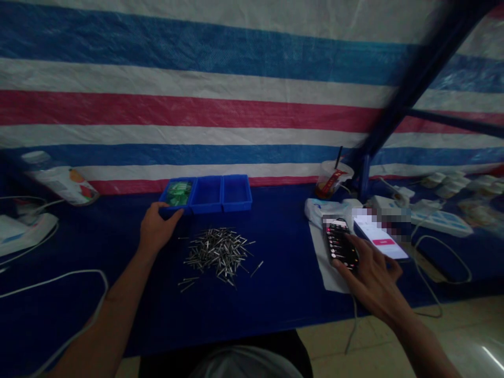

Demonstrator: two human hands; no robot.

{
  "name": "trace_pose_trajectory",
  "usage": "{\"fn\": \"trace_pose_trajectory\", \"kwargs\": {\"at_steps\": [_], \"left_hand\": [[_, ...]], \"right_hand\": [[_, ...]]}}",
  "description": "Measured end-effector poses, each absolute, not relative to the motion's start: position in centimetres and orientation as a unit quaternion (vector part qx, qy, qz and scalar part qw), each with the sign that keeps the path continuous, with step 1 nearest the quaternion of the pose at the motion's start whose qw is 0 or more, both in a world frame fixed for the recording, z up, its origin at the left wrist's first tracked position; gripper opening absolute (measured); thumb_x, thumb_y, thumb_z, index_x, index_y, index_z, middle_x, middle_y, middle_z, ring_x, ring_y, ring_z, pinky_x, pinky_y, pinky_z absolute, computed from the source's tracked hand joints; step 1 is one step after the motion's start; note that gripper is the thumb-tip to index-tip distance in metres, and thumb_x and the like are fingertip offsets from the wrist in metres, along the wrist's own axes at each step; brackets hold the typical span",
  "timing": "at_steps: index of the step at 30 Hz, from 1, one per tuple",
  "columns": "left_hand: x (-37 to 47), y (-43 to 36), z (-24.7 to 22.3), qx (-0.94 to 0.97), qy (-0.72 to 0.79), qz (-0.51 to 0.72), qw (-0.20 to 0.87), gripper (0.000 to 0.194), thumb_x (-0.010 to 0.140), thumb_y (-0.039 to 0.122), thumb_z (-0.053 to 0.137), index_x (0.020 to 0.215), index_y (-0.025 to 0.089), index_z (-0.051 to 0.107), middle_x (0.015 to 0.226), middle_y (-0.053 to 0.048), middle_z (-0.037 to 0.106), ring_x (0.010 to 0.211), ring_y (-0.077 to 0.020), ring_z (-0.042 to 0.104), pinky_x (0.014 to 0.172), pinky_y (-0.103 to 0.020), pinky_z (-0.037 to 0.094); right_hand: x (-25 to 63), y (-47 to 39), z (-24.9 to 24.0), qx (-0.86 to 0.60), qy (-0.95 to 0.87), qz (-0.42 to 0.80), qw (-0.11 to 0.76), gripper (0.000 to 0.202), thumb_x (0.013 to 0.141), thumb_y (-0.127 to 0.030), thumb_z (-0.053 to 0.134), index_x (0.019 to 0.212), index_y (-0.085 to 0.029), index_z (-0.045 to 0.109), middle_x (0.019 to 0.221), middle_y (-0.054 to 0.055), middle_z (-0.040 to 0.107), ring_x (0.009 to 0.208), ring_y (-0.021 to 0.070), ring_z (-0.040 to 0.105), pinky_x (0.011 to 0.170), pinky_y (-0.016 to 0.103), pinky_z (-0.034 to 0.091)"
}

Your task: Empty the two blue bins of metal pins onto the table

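Note:
My left hand [157,227] is closed on the near left corner of a blue plastic bin [168,211], its thumb along the front wall. Small green packets [179,193] lie inside that bin. Two more blue bins, a middle one [207,195] and a right one [237,194], adjoin it in a row. In front of them is a loose heap of thin metal pins that look like blind rivets [218,252], with several strays around it. My right hand [372,273] is open over a lit phone [340,244], fingers spread, thumb and index finger touching it.
A second lit phone [380,239] and a white power strip [444,218] lie at the right, among cables. A drink cup with a straw [331,178] stands behind. At the far left are a tilted bottle [65,181] and a white cable [79,271].

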State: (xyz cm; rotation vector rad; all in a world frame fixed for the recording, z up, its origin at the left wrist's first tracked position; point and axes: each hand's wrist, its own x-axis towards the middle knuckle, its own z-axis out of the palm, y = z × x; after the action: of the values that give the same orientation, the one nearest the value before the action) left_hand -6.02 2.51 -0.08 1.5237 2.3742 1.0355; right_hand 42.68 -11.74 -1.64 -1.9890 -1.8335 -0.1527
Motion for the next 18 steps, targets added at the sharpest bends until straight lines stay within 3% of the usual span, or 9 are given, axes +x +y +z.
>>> {"fn": "trace_pose_trajectory", "kwargs": {"at_steps": [8,13,18], "left_hand": [[-6.1,2.5,-0.1,0.513,0.787,0.336,0.064,0.047,0.074,0.053,0.066,0.107,0.022,0.057,0.11,-0.011,0.068,0.107,-0.0332,0.065,0.095,-0.044,0.05],[-6.0,2.5,0.0,0.5,0.792,0.342,0.071,0.047,0.073,0.054,0.067,0.106,0.022,0.057,0.109,-0.01,0.069,0.106,-0.0336,0.065,0.095,-0.045,0.051],[-6.1,2.6,-0.2,0.501,0.793,0.341,0.069,0.049,0.073,0.055,0.067,0.108,0.022,0.057,0.111,-0.011,0.069,0.107,-0.0348,0.065,0.095,-0.046,0.051]], "right_hand": [[43.4,-12.8,-1.5,-0.683,-0.641,-0.11,0.332,0.077,0.088,-0.068,0.045,0.149,-0.023,0.031,0.142,0.02,0.046,0.13,0.0426,0.047,0.101,0.06,0.033],[42.5,-12.9,-1.3,-0.687,-0.648,-0.114,0.309,0.083,0.087,-0.069,0.045,0.152,-0.022,0.025,0.142,0.021,0.045,0.129,0.043,0.046,0.1,0.061,0.033],[42.4,-12.2,-1.1,-0.699,-0.657,-0.122,0.253,0.07,0.089,-0.067,0.042,0.146,-0.026,0.037,0.148,0.019,0.04,0.133,0.0438,0.041,0.101,0.065,0.032]]}}
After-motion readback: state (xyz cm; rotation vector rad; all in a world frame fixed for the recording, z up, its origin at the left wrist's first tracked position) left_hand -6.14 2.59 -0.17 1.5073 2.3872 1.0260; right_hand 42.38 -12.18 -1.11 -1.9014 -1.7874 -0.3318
